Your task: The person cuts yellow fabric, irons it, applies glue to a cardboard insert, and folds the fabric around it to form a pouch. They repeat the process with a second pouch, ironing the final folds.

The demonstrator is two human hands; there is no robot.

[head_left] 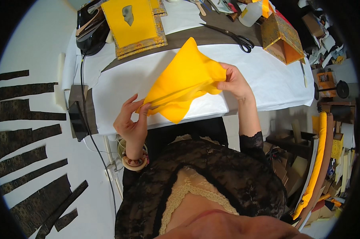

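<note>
A piece of bright yellow fabric [186,77] is stretched between my two hands above the white-covered table [263,79]. My left hand [131,119] pinches its lower left corner between thumb and fingers. The right side of the cloth is gripped by my right hand [237,81], thumb on the near face. Folds run across the cloth from one hand to the other, and a peak of it points away from me. Behind it lie black scissors [232,36], blades pointing left, apart from both hands.
Yellow patterned panels [132,24] are stacked at the far left beside a black device [93,38] with a cable. An open patterned box [281,40] stands far right near a white bottle [251,15]. Dark patterned strips [24,113] hang left. Fabric rolls [318,159] stand at right.
</note>
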